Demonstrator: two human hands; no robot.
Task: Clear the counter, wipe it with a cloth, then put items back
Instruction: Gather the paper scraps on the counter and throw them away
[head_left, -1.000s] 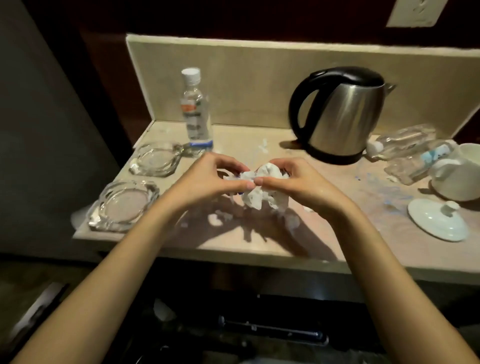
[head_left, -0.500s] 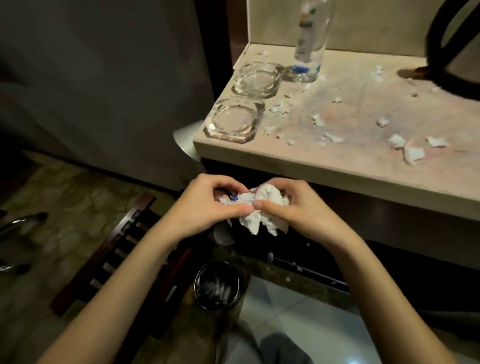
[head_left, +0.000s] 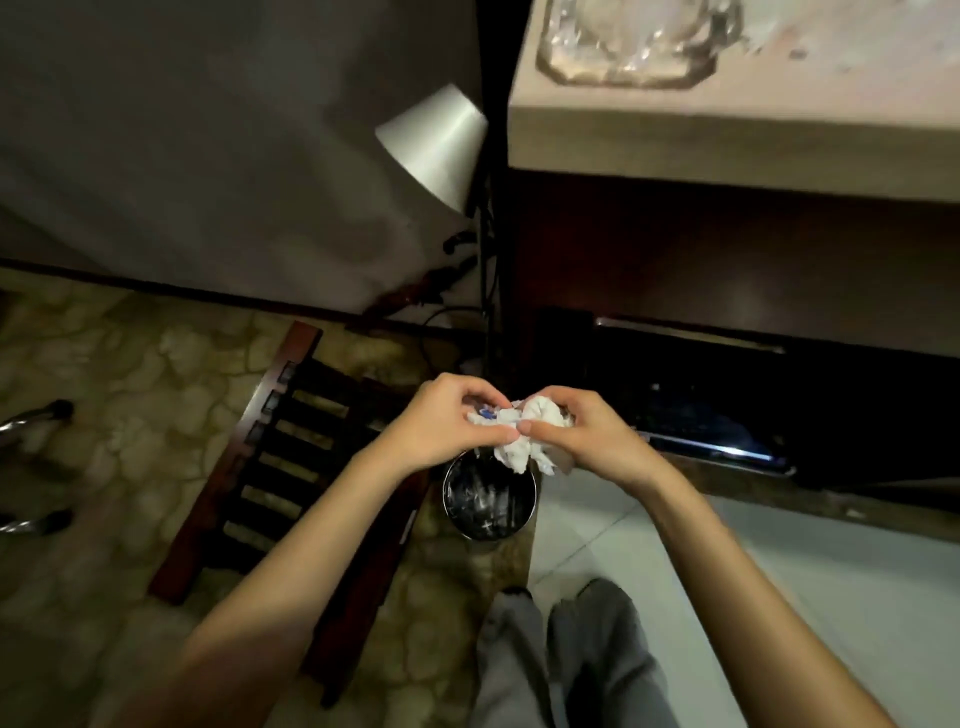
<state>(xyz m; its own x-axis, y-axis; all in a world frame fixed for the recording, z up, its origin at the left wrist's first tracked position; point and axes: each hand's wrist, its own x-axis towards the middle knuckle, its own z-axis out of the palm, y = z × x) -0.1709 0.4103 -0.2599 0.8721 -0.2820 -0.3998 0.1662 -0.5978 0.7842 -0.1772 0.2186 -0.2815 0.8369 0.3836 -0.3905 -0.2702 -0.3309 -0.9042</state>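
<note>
Crumpled tissue wad (head_left: 524, 434) pinched between left hand (head_left: 444, 426) and right hand (head_left: 587, 436), frame centre, above bin (head_left: 488, 501).
Judged light, soft, tearable; cup whole wad to avoid shedding scraps.

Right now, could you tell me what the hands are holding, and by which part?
Both hands hold one crumpled white tissue wad: the left hand pinches its left end, the right hand its right side.
</note>
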